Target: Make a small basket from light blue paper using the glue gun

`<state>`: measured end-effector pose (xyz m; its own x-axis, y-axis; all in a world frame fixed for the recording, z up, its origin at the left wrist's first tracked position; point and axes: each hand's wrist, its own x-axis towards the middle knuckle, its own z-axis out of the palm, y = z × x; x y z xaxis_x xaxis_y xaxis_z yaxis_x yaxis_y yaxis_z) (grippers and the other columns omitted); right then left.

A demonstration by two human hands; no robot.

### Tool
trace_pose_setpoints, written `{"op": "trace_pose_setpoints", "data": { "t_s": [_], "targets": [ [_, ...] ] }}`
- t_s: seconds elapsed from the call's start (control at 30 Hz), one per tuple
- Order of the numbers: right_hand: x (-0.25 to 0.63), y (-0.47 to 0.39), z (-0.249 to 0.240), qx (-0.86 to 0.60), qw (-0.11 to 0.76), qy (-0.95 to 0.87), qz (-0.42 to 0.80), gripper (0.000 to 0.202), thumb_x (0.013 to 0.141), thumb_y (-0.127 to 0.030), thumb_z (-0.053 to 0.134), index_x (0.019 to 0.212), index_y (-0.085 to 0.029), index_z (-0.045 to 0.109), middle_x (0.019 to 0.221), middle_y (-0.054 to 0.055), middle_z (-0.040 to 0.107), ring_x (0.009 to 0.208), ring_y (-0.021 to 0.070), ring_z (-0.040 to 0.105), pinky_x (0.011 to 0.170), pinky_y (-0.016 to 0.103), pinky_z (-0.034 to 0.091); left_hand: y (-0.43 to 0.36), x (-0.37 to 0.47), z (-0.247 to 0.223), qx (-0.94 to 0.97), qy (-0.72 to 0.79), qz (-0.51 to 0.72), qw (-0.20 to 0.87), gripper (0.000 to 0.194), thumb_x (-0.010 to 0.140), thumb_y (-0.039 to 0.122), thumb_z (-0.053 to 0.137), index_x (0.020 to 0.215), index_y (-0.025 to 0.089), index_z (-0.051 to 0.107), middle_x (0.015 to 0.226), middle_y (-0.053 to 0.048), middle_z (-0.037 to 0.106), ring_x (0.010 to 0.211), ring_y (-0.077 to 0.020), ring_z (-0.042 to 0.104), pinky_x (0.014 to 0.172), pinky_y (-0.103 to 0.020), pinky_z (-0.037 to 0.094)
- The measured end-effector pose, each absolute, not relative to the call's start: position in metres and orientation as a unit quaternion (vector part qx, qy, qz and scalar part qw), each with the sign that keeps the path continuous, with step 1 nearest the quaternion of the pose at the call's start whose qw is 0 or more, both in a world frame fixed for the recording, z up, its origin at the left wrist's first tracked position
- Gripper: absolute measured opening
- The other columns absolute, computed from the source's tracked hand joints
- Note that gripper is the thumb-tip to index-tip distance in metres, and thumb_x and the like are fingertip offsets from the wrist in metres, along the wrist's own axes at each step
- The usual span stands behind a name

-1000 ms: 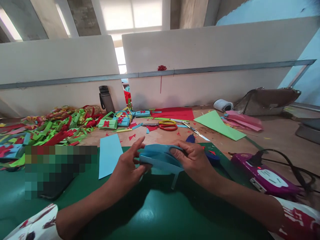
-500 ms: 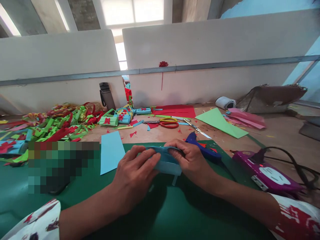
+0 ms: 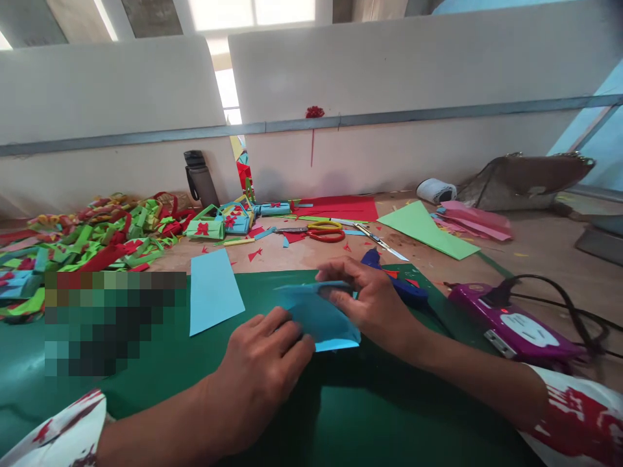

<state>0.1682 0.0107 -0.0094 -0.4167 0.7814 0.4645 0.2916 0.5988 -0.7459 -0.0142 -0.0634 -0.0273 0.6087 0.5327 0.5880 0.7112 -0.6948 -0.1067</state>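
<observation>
A folded piece of blue paper [image 3: 318, 318] is held up between my two hands, just above the green cutting mat [image 3: 341, 421]. My left hand [image 3: 272, 363] pinches its near left side, the fingers curled in. At the upper right edge my right hand [image 3: 363, 292] grips the paper between thumb and fingers. Another blue paper sheet [image 3: 214, 292] lies flat on the mat's far left part. Right behind my right hand rests a blue glue gun [image 3: 409, 292], partly covered by the hand.
Scissors [image 3: 324, 231], a utility knife [image 3: 379, 241], green paper [image 3: 433, 230] and red paper [image 3: 341, 209] lie beyond the mat. Colourful paper pieces [image 3: 126, 237] heap up at left near a dark bottle [image 3: 200, 178]. At right sit a purple power strip [image 3: 511, 324] with cables and a bag [image 3: 530, 175].
The blue paper has tilted, so more of its face shows. My left hand has shifted down to its lower left side, while my right hand stays near the top. The view has dipped slightly.
</observation>
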Motion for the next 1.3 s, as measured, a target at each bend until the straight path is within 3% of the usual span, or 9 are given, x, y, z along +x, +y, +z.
{"op": "trace_pose_setpoints", "data": {
  "t_s": [0.17,0.37,0.47,0.6,0.83,0.93,1.03,1.2,1.3],
  "targets": [
    [0.169,0.005,-0.006,-0.357,0.332,-0.824,0.288,0.043,0.069,-0.018,0.068,0.109,-0.021,0.054,0.090,0.002,0.065,0.082,0.0170,0.062,0.072,0.028,0.049,-0.072,-0.014,-0.018,-0.896,-0.337,-0.235,0.170,0.029,0.089,0.009,0.031,0.087,0.014,0.060,0.064,-0.006,0.056,0.064,-0.0169,0.050,0.050,-0.025,0.042],
    [0.168,0.004,-0.003,-0.360,0.324,-0.834,0.263,0.034,0.075,-0.009,0.055,0.108,-0.019,0.058,0.079,0.001,0.065,0.070,0.0149,0.062,0.064,0.026,0.046,-0.072,-0.016,-0.019,-0.902,-0.338,-0.249,0.104,0.025,0.089,0.010,0.035,0.094,0.011,0.059,0.070,-0.007,0.060,0.064,-0.0171,0.053,0.049,-0.024,0.044],
    [0.167,0.009,-0.006,-0.356,0.372,-0.796,0.319,0.027,0.082,-0.023,0.056,0.109,-0.019,0.057,0.083,0.002,0.065,0.074,0.0149,0.061,0.067,0.027,0.048,-0.062,-0.022,-0.019,-0.880,-0.377,-0.283,0.053,0.027,0.087,0.007,0.036,0.092,0.014,0.061,0.072,-0.005,0.062,0.064,-0.0155,0.055,0.053,-0.024,0.044],
    [0.168,0.015,-0.008,-0.342,0.455,-0.746,0.345,0.038,0.084,-0.044,0.053,0.115,-0.020,0.053,0.103,0.007,0.062,0.094,0.0190,0.060,0.077,0.032,0.049,-0.047,-0.032,-0.008,-0.798,-0.481,-0.347,-0.105,0.022,0.085,0.015,0.045,0.094,0.017,0.065,0.075,-0.002,0.065,0.061,-0.0124,0.056,0.057,-0.021,0.044],
    [0.172,0.009,-0.006,-0.290,0.509,-0.778,0.227,0.032,0.085,-0.035,0.056,0.114,-0.023,0.053,0.106,0.007,0.060,0.096,0.0196,0.058,0.082,0.036,0.049,-0.035,-0.036,0.011,-0.645,-0.553,-0.395,-0.349,0.035,0.077,0.026,0.053,0.110,0.015,0.062,0.065,0.002,0.054,0.052,-0.0089,0.042,0.045,-0.018,0.032],
    [0.175,0.009,-0.007,-0.273,0.479,-0.820,0.155,0.047,0.078,-0.036,0.066,0.120,-0.024,0.048,0.102,0.005,0.062,0.095,0.0205,0.059,0.087,0.040,0.047,-0.035,-0.037,0.014,-0.609,-0.543,-0.403,-0.415,0.040,0.076,0.028,0.056,0.113,0.015,0.060,0.064,0.004,0.050,0.049,-0.0066,0.036,0.044,-0.018,0.028],
    [0.176,0.012,-0.008,-0.291,0.443,-0.839,0.121,0.060,0.071,-0.032,0.072,0.124,-0.022,0.044,0.095,0.004,0.061,0.092,0.0205,0.060,0.089,0.040,0.047,-0.034,-0.040,0.013,-0.599,-0.523,-0.412,-0.444,0.040,0.077,0.029,0.056,0.114,0.017,0.059,0.064,0.005,0.047,0.048,-0.0058,0.033,0.044,-0.018,0.026],
    [0.175,0.015,-0.013,-0.287,0.446,-0.843,0.095,0.059,0.071,-0.024,0.072,0.123,-0.022,0.045,0.084,0.000,0.061,0.085,0.0194,0.062,0.085,0.038,0.049,-0.032,-0.043,0.008,-0.617,-0.518,-0.412,-0.426,0.038,0.080,0.029,0.054,0.114,0.016,0.060,0.062,0.004,0.046,0.047,-0.0060,0.034,0.044,-0.018,0.025],
    [0.175,0.015,-0.017,-0.271,0.457,-0.843,0.088,0.054,0.074,-0.022,0.069,0.122,-0.023,0.046,0.083,0.000,0.063,0.084,0.0197,0.063,0.083,0.038,0.050,-0.033,-0.042,0.007,-0.668,-0.529,-0.394,-0.346,0.036,0.084,0.030,0.049,0.114,0.016,0.061,0.070,0.000,0.058,0.054,-0.0099,0.046,0.051,-0.021,0.036]
  ]
}}
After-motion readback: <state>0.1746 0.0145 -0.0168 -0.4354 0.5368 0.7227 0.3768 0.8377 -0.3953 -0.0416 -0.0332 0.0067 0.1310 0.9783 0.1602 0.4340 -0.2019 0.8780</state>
